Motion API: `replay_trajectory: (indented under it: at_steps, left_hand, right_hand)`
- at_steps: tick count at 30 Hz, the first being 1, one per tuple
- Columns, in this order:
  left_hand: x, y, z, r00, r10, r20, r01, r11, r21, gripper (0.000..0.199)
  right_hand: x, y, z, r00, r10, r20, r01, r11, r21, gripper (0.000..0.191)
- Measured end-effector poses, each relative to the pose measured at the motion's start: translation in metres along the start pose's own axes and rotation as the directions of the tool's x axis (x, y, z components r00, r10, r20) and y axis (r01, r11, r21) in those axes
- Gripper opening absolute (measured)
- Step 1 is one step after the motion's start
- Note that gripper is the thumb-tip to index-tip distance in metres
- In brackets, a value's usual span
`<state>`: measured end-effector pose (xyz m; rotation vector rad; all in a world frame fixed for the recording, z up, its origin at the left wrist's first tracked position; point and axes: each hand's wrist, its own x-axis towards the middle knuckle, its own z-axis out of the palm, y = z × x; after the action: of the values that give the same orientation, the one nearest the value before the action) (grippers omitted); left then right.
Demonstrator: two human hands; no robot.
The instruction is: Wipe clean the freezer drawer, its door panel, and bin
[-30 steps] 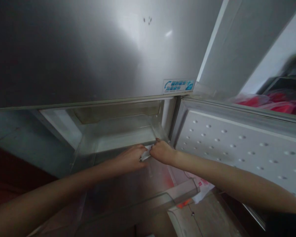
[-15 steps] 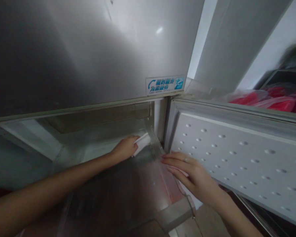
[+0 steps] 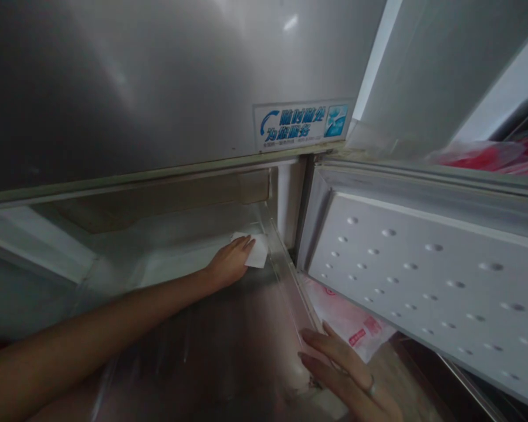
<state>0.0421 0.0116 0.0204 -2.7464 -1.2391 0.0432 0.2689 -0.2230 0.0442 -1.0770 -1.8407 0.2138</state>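
My left hand (image 3: 229,264) reaches inside a clear plastic freezer drawer (image 3: 290,284) and presses a folded white tissue (image 3: 258,252) near the drawer's right inner wall. The fingers lie over the tissue's left part. My right hand (image 3: 349,369), with a ring on one finger, is at the drawer's right rim near the front. Its fingers are stretched out and spread, the tips against the rim; part of this hand is cut off by the lower frame edge.
Above the drawer is the shut upper fridge door (image 3: 158,88) with a blue-and-white sticker (image 3: 301,124). The dimpled lower door (image 3: 422,281) stands swung out to the right. A pink-and-white plastic bag (image 3: 347,319) lies below it. Red bagged items (image 3: 479,156) are behind the door.
My right hand has slid along the drawer rim toward me. My left hand stays at the right inner side, the tissue now flatter beneath its fingers. The view has shifted slightly.
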Motion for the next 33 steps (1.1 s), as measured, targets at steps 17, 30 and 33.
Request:
replay_trajectory:
  at_steps: [17,30,33]
  left_hand:
    - [-0.019,-0.011,0.009,0.906,0.403,-0.13,-0.38,0.909,0.173,0.043]
    - [-0.024,-0.029,-0.006,0.659,0.75,-0.054,-0.746,0.662,0.072,0.048]
    - [0.005,-0.059,0.001,0.81,0.584,-0.055,-0.583,0.812,0.036,0.059]
  right_hand:
    - [-0.001,0.008,0.007,0.993,-0.087,-0.086,0.091,0.995,0.042,0.037]
    - [0.006,0.009,0.003,0.989,-0.129,-0.077,0.132,0.991,0.025,0.041]
    - [0.005,0.008,0.004,0.988,-0.131,-0.085,0.132,0.991,0.009,0.042]
